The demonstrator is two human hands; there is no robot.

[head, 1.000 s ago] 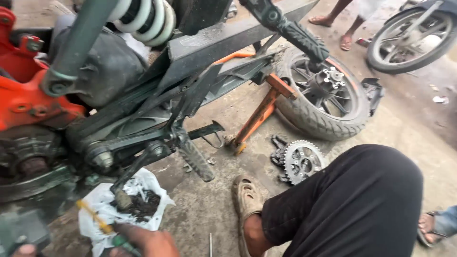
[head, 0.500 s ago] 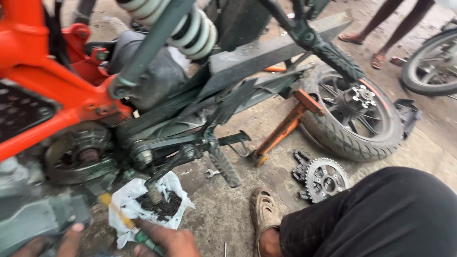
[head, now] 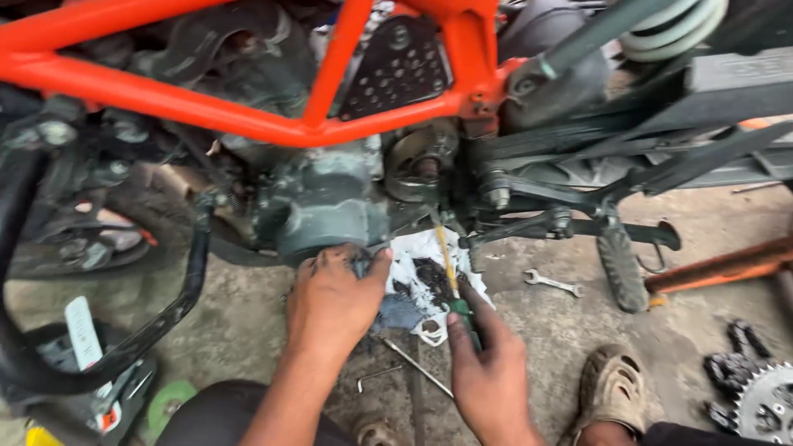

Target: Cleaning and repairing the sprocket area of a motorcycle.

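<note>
An orange-framed motorcycle (head: 248,116) stands over me, its grey engine case (head: 326,206) at the middle. My left hand (head: 334,301), greasy, presses against the underside of that case, gripping nothing that I can make out. My right hand (head: 489,372) holds a screwdriver (head: 453,281) with a green handle; the yellowish shaft points up toward the sprocket area (head: 417,165). Under the screwdriver, a white plastic sheet (head: 417,281) on the ground carries dark, greasy dirt.
A small spanner (head: 553,284) lies on the concrete to the right, near the black footpeg (head: 619,264). A thin metal rod (head: 413,363) lies between my hands. At far right are an orange stand (head: 727,264), a sprocket (head: 764,405) and chain (head: 731,367). My sandalled foot (head: 615,384) is lower right.
The view has swung left and closer to the engine. My left hand has come up onto the underside of the engine case. My right hand still holds the screwdriver over the white sheet.
</note>
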